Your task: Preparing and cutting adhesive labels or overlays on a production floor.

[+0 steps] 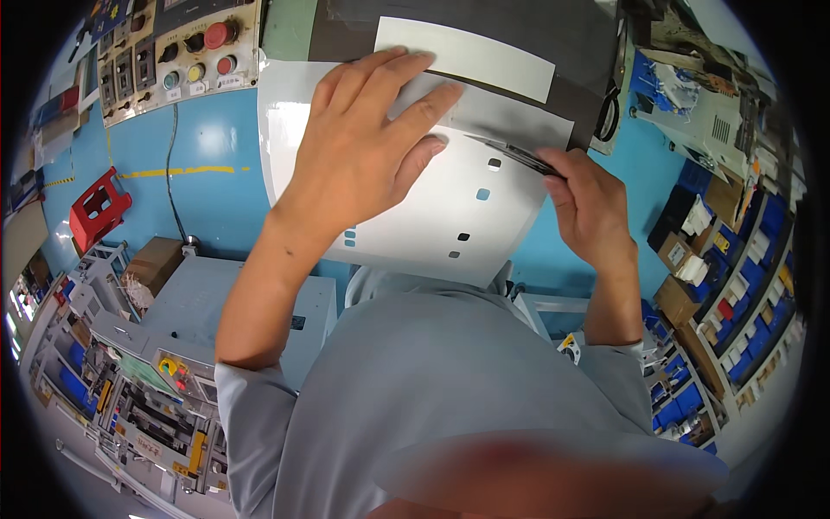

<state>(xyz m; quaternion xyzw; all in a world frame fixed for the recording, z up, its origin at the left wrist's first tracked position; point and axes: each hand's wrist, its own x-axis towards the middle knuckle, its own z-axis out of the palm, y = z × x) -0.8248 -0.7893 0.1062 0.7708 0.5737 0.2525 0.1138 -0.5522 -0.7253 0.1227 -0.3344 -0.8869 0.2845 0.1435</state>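
A large white sheet with several small rounded cutouts hangs over the near edge of a dark work surface. My left hand lies on its upper part, fingers spread and thumb apart. Its fingertips are at the lower edge of a separate pale rectangular strip. In my right hand, closed at the sheet's right side, is a slim dark pointed tool. Its thin tip points left over the sheet, towards my left fingers. Whether it is tweezers or a knife, I cannot make out.
A control panel with coloured buttons stands at the upper left. On the blue floor is a red plastic stool. Grey machinery fills the lower left. Shelves with blue bins line the right.
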